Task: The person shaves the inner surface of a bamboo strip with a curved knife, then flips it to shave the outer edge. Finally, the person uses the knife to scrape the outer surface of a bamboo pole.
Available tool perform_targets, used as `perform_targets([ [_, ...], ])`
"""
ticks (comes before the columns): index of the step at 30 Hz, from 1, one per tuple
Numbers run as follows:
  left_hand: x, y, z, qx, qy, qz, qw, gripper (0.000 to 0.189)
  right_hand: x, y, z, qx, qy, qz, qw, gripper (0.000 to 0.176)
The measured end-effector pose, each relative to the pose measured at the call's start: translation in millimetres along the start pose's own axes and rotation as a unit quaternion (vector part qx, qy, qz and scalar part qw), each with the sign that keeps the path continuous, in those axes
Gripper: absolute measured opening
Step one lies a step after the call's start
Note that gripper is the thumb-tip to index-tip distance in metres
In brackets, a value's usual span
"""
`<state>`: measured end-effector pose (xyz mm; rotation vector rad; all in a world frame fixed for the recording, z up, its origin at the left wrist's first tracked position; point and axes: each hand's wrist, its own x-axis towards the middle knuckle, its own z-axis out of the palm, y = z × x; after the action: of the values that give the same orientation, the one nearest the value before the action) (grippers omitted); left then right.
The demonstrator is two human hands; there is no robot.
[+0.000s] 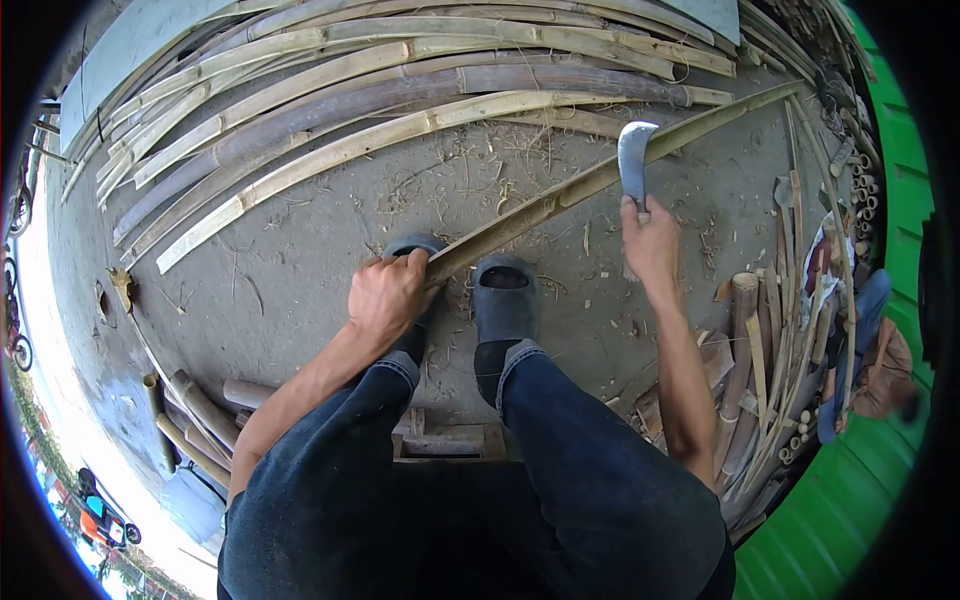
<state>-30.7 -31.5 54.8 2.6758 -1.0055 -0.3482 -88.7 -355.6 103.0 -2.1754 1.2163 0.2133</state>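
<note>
**Q:** Down by your feet, what's going on?

**A:** My left hand (385, 295) is clamped round the near end of a long pale split bamboo pole (560, 200). It runs from my dark grey rubber sandals (505, 300) out across the grey concrete floor (300, 270). My right hand (648, 240) grips a curved grey steel knife (634, 155), blade up, crossing the pole.

**Q:** Touching?

**A:** Can't tell, tbh.

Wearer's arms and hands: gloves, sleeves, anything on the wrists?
No gloves: the left hand and right hand are both bare. The left forearm and right forearm are uncovered, with no sleeve in view. No watch, band or ring can be made out. Below them are dark blue jeans and dark grey slip-on shoes.
</note>
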Motion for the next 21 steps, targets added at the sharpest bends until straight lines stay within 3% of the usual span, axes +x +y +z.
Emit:
perform_targets([
  [2,8.3,-0.7,-5.8,0.011,-0.014,-0.005,1.000,0.038,-30.2,23.4,29.0,-0.028,-0.089,-0.262,0.960,0.036],
  [3,7.4,-5.1,-1.0,0.013,-0.013,-0.002,1.000,0.038,-28.2,20.5,25.5,-0.025,-0.086,-0.261,0.961,0.036],
  [6,0.5,-15.4,14.8,-0.006,0.016,0.007,1.000,0.042,-4.1,12.1,6.1,0.100,-0.071,-0.046,0.991,0.034],
  [7,3.7,-9.5,8.3,-0.005,0.015,0.004,1.000,0.043,16.7,15.7,-2.8,0.050,0.002,-0.066,0.997,0.032],
  [8,3.7,-5.2,3.9,-0.004,0.015,0.003,1.000,0.045,6.0,24.0,3.7,0.048,-0.004,-0.065,0.997,0.032],
  [10,6.7,-8.3,4.6,0.007,0.009,-0.011,1.000,0.047,-24.0,14.0,14.6,-0.010,-0.072,-0.195,0.978,0.034],
  [14,5.2,-12.9,13.3,0.009,0.001,-0.015,1.000,0.052,-17.9,16.0,10.8,-0.033,-0.056,-0.205,0.977,0.035],
  [15,5.2,-8.6,12.2,0.006,-0.003,-0.020,1.000,0.052,-5.6,16.2,4.6,-0.036,-0.061,-0.204,0.976,0.035],
  [17,10.0,1.2,1.9,0.016,-0.018,-0.035,0.999,0.057,24.8,12.7,-12.7,0.049,-0.005,-0.051,0.998,0.033],
  [18,12.7,-1.1,1.0,0.021,-0.012,-0.035,0.999,0.057,24.5,10.0,-10.5,0.054,-0.003,-0.056,0.997,0.033],
  [21,16.3,-5.6,2.3,0.029,-0.021,-0.038,0.999,0.060,-6.1,22.0,12.1,0.009,-0.023,-0.215,0.976,0.036],
])
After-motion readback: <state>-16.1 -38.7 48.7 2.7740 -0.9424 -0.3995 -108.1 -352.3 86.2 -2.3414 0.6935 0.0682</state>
